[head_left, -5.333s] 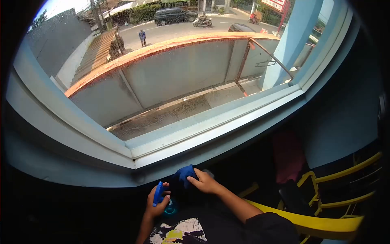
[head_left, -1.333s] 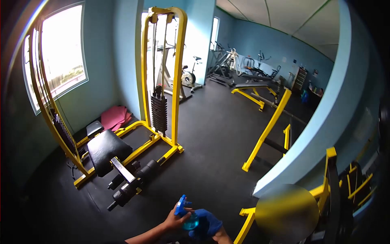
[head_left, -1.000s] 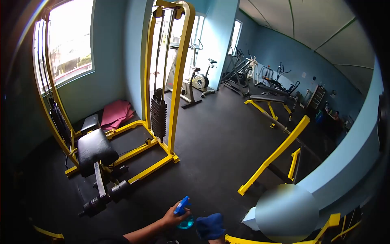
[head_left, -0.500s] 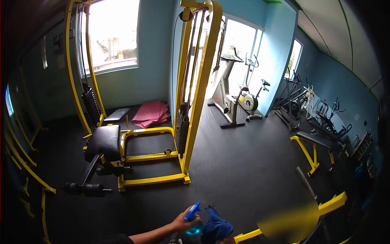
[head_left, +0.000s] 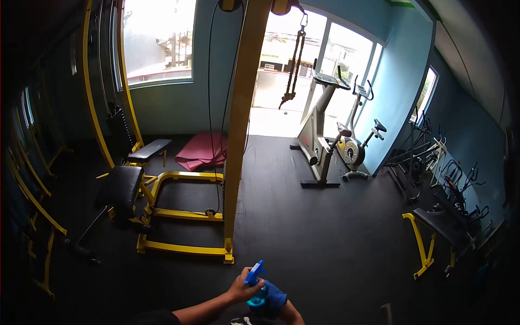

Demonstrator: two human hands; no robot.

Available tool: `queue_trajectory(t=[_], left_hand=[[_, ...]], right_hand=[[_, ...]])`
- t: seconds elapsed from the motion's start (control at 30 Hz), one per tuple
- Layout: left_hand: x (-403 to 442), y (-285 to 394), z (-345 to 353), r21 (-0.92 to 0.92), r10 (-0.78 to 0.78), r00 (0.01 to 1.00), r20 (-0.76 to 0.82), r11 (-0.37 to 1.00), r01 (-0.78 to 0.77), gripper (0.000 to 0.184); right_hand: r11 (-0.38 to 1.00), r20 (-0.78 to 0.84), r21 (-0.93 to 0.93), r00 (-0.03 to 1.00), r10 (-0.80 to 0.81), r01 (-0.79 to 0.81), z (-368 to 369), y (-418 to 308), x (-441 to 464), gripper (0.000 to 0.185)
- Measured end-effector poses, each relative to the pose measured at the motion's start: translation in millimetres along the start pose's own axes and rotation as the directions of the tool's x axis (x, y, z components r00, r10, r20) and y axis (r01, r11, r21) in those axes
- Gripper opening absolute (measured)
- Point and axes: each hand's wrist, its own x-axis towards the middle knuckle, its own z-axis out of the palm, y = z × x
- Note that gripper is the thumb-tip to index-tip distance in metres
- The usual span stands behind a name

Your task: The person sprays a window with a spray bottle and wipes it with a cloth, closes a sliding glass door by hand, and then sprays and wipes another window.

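Observation:
In my left hand (head_left: 245, 287) is a spray bottle (head_left: 258, 297) with a blue trigger head and clear blue liquid, its nozzle tilted upward. My fingers are wrapped around its neck. Right behind the bottle, my right hand (head_left: 288, 310) holds a blue cloth (head_left: 277, 294), which covers most of its fingers. Bottle and cloth overlap in the view, and I cannot tell whether they touch. Both hands are low in front of my body, above the black floor (head_left: 303, 238).
A yellow cable machine (head_left: 238, 135) with a black padded seat (head_left: 120, 189) stands ahead to the left. Pink mats (head_left: 201, 150) lie behind it. Exercise bikes (head_left: 319, 135) stand by the glass doors. A yellow-legged bench (head_left: 441, 225) is at right, with more machines (head_left: 460, 189) beyond.
My view has moved forward past the yellow bar at lower right, and the cable machine looks closer. My right hand with the cloth has drawn in behind the spray bottle.

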Motion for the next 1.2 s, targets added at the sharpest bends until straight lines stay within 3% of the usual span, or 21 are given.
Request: queue_trajectory(t=[0.07, 0.13, 0.17, 0.2, 0.27, 0.3, 0.4, 0.47, 0.53, 0.6, 0.67, 0.7, 0.73, 0.77, 0.8, 0.87, 1.0, 1.07, 1.1, 1.13, 1.2], left_hand=[[54, 17, 27, 0.001, 0.016, 0.999, 0.036, 1.000, -0.016, 0.053], [101, 56, 51, 0.023, 0.030, 0.998, 0.048, 0.999, -0.032, 0.043], [125, 66, 65, 0.008, 0.052, 0.996, 0.078, 0.999, -0.052, 0.038], [151, 70, 77, -0.009, 0.075, 0.992, 0.104, 0.997, -0.075, 0.035], [204, 64, 106, -0.052, 0.148, 0.981, 0.129, 0.988, -0.143, 0.032], [229, 60, 119, -0.104, 0.216, 0.964, 0.157, 0.974, -0.202, 0.030], [299, 57, 146, -0.113, 0.057, 0.974, 0.217, 0.993, -0.033, 0.031], [341, 68, 159, -0.054, 0.084, 0.992, 0.091, 0.995, -0.079, 0.031], [384, 76, 167, 0.030, -0.044, 0.999, -0.026, 0.999, 0.045, 0.029], [427, 81, 171, 0.032, 0.005, 0.987, -0.162, 1.000, 0.000, 0.028], [460, 82, 172, 0.022, 0.021, 0.954, -0.300, 1.000, -0.015, 0.027], [479, 82, 173, 0.027, 0.062, 0.907, -0.416, 0.998, -0.055, 0.026], [498, 81, 175, 0.036, 0.100, 0.845, -0.526, 0.995, -0.096, 0.025], [517, 77, 176, 0.032, 0.090, 0.834, -0.544, 0.996, -0.087, 0.025], [536, 73, 175, 0.031, 0.049, 0.811, -0.583, 0.999, -0.038, 0.025], [572, 60, 174, 0.019, -0.034, 0.759, -0.650, 0.998, 0.062, 0.025], [677, 37, 165, -0.151, -0.168, 0.686, -0.708, 0.985, 0.086, 0.026], [724, 32, 159, -0.184, -0.171, 0.730, -0.662, 0.981, 0.062, 0.028], [753, 30, 156, -0.205, -0.167, 0.773, -0.612, 0.978, 0.048, 0.034], [783, 36, 151, -0.211, -0.166, 0.775, -0.610, 0.977, 0.044, 0.034], [842, 55, 142, -0.099, -0.009, 0.835, -0.550, 0.994, -0.055, 0.038]], right_hand=[[0.999, -0.038, 0.048, 0.999, -0.022, 0.024, -54, -6, 0, 0.050], [0.857, -0.176, 0.510, 0.984, 0.028, 0.067, -106, -21, -6, 0.048], [0.857, -0.207, 0.504, 0.978, 0.002, 0.105, -134, -15, 10, 0.044], [0.859, -0.197, 0.501, 0.980, -0.007, 0.107, -167, -17, 25, 0.044], [0.625, -0.045, 0.780, 0.999, -0.017, 0.045, -229, -27, 45, 0.041], [0.628, -0.029, 0.778, 0.999, -0.014, 0.031, -256, -36, 54, 0.041], [0.774, -0.061, 0.634, 0.997, 0.042, 0.006, -331, -64, 75, 0.034], [0.992, -0.121, 0.012, 0.985, -0.124, 0.127, -376, -78, 94, 0.030], [0.997, -0.099, -0.016, 0.992, -0.083, 0.082, -424, -95, 108, 0.028], [0.996, -0.075, -0.083, 0.997, -0.028, 0.022, -467, -123, 145, 0.024], [0.993, 0.099, -0.064, 0.991, -0.090, 0.096, -495, -197, 141, 0.014], [0.786, 0.166, -0.522, 0.944, -0.286, 0.330, -511, -219, 152, 0.008], [0.335, 0.323, -0.815, 0.851, -0.415, 0.473, -528, -240, 164, 0.006], [-0.223, 0.524, -0.851, 0.733, -0.433, 0.476, -544, -261, 178, 0.011], [-0.223, 0.540, -0.840, 0.728, -0.421, 0.494, -556, -290, 191, 0.011], [0.258, 0.491, -0.743, 0.765, -0.416, 0.617, -577, -333, 218, 0.013], [0.232, 0.567, -0.752, 0.785, -0.251, 0.617, -687, -259, 341, 0.013], [0.404, 0.310, -0.875, 0.949, 0.049, 0.265, -713, -248, 381, 0.018], [0.693, 0.283, -0.697, 0.959, 0.030, 0.184, -749, -204, 409, 0.033], [0.689, 0.278, -0.702, 0.960, 0.032, 0.181, -759, -219, 426, 0.033], [0.753, 0.265, -0.546, 0.928, -0.262, 0.368, -768, -273, 446, 0.036]])
